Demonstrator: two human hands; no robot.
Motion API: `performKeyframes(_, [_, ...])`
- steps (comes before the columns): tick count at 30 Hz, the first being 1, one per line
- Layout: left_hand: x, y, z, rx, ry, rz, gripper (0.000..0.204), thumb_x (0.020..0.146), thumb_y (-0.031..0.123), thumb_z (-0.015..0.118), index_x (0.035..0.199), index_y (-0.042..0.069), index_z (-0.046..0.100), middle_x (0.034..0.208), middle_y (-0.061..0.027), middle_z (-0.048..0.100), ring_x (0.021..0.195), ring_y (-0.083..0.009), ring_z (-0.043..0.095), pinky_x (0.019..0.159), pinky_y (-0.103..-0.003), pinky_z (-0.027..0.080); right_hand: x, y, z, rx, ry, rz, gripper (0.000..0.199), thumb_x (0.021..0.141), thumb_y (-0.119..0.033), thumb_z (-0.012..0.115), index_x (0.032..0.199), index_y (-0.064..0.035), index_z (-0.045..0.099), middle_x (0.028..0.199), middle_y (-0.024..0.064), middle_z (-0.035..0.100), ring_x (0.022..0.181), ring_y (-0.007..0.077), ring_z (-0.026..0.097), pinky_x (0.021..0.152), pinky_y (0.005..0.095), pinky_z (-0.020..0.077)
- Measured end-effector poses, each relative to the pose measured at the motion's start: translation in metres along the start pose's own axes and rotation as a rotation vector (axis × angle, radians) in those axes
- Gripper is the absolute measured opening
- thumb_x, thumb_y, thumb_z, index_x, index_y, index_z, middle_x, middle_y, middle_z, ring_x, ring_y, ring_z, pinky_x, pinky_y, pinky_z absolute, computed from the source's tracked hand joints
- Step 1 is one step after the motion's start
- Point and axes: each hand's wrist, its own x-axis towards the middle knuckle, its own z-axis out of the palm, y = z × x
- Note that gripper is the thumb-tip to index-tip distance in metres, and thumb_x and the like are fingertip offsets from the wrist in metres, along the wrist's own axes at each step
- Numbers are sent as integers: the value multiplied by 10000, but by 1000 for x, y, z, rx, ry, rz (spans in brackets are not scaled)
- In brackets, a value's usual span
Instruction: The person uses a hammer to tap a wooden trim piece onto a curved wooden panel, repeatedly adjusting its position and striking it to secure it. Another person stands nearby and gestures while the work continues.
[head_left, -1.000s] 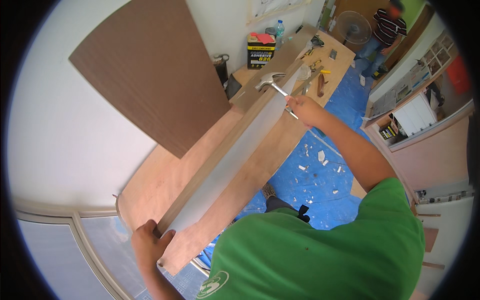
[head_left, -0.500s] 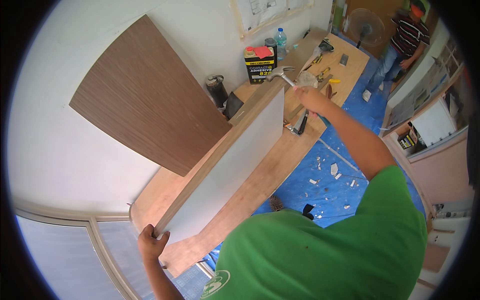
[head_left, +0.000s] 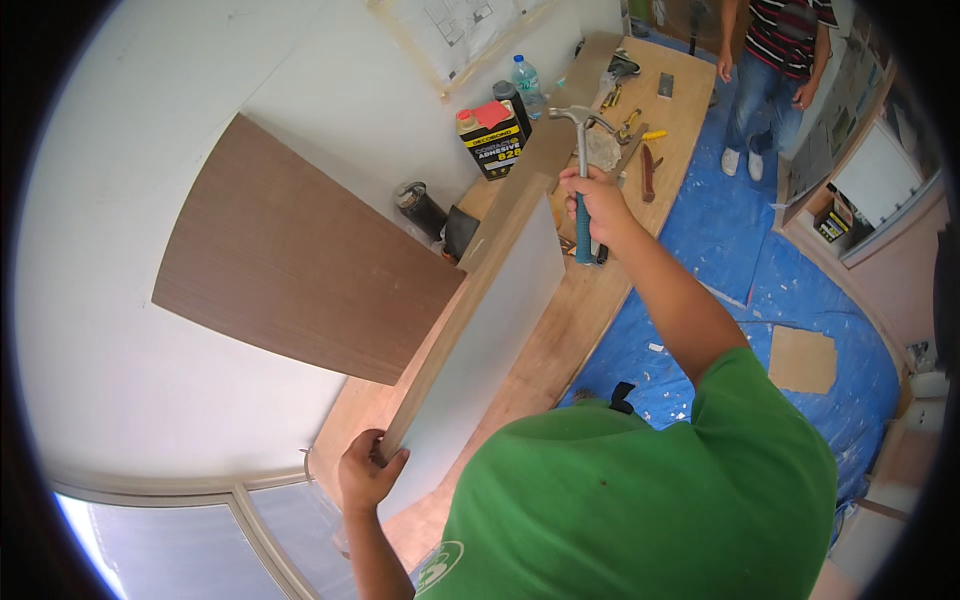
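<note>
My right hand (head_left: 598,207) is closed around a claw hammer (head_left: 582,150) with a metal head and a teal grip. The hammer's head is above the far end of a long panel (head_left: 490,350), which stands on its edge on the workbench. White covers the panel's side face, and a wood-coloured strip (head_left: 452,318) runs along its top. At the near end, my left hand (head_left: 367,475) grips the panel's corner, thumb on the white side and fingers over the top edge. Some fingers are hidden there.
A brown wood-grain sheet (head_left: 300,260) leans against the wall beside the panel. Behind stand an adhesive can (head_left: 490,145), a dark flask (head_left: 420,208) and a water bottle (head_left: 526,80). Hand tools lie on the workbench (head_left: 660,110). Another person (head_left: 770,80) stands on the blue floor sheet (head_left: 700,230).
My right hand has turned the hammer from a slant to nearly upright. My left hand still holds the panel's end. The view has shifted, and the other person now appears closer.
</note>
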Motion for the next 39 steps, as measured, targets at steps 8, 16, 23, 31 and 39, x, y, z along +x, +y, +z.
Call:
performKeyframes(8, [41, 54, 25, 104, -50, 28, 360, 773, 251, 853, 994, 12, 700, 697, -102, 601, 587, -251, 587, 563, -374, 466, -3, 6, 3, 47, -38, 108, 212, 906, -110, 706, 1111, -75, 666, 846, -2, 579, 595, 101, 518, 516, 254, 416])
performKeyframes(16, [67, 68, 48, 182, -22, 131, 453, 807, 342, 828, 1076, 10, 679, 689, -128, 631, 608, -309, 620, 581, -409, 475, 6, 2, 5, -1, -114, 224, 374, 938, -150, 680, 1305, -95, 639, 918, -18, 564, 627, 94, 518, 524, 250, 425])
performKeyframes(23, [66, 67, 46, 227, -67, 73, 453, 814, 352, 824, 1075, 17, 669, 696, -145, 644, 635, -346, 648, 597, -445, 492, 22, 11, 5, 172, -166, 342, 462, 940, -134, 676, 1379, -153, 533, 894, -29, 524, 594, 87, 499, 483, 234, 398])
performKeyframes(31, [68, 67, 49, 277, -21, 116, 544, 812, 382, 816, 1178, 20, 637, 736, -166, 670, 708, -387, 690, 625, -461, 533, 27, 17, 0, 251, -274, 357, 385, 935, -131, 704, 1273, -182, 527, 879, -51, 518, 586, 81, 490, 472, 238, 392])
performKeyframes(39, [71, 71, 47, 349, -96, 38, 627, 811, 428, 798, 1281, 54, 617, 833, -165, 708, 774, -372, 714, 662, -464, 553, 26, 23, 2, 200, -197, 331, 431, 938, -148, 704, 1320, -205, 513, 859, -54, 514, 568, 90, 485, 464, 244, 391])
